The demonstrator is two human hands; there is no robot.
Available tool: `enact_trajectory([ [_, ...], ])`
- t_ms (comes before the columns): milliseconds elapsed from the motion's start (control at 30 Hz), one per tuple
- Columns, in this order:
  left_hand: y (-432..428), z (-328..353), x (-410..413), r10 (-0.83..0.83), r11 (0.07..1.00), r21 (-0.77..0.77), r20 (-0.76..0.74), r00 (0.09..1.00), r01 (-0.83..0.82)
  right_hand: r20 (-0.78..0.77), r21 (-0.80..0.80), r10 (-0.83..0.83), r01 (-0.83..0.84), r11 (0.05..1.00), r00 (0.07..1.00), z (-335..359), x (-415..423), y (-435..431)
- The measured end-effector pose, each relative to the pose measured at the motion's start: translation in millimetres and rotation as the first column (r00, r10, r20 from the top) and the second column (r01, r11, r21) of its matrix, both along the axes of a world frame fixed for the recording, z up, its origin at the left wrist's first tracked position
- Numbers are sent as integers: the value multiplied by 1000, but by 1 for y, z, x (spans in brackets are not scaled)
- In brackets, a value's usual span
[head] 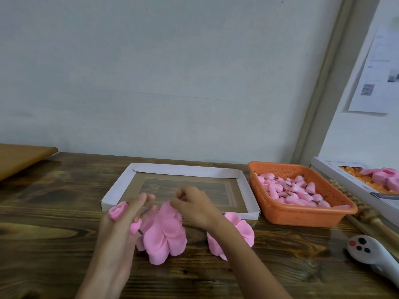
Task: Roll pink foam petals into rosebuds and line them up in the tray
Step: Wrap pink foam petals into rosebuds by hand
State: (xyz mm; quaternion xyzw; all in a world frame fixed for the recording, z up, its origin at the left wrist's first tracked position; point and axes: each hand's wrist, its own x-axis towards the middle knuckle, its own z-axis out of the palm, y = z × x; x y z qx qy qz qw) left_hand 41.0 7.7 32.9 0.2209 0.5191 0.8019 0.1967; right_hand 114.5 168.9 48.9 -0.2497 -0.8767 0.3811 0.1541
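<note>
My left grip (124, 224) has its fingers mostly straight but is occupied: one rolled rosebud (117, 210) is wedged at the near side of the fingers and a second bud (136, 228), with a dark stem end showing, is pinched lower down between them. My right grip (194, 208) is closed on the top edge of the pink petal cluster (164, 233), which lies on the desk (280, 268) just in front of the white tray (185, 170); neither bud I carry is in the tray yet. The risk I see is on the left. Two soft buds held only by finger pressure could spring open or slip out if I spread those fingers to help roll. The foam looks light and springy, so a loose pinch on the right may let the petal unroll, while a hard tug could drag the whole cluster or tear a lobe. My right forearm lies over the other petal cluster (239, 230) and may sweep it toward the orange basket (306, 214).
</note>
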Motion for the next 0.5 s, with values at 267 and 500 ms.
enact_trajectory([
  [267, 0, 11, 5, 60, 993, 105, 1, 998, -60, -200, -496, -65, -44, 867, 978, 3, 23, -22],
  [500, -3, 15, 19, 16, 984, 179, -23, 1000, -11, -397, -708, -213, -150, 690, 893, -15, 49, -42],
])
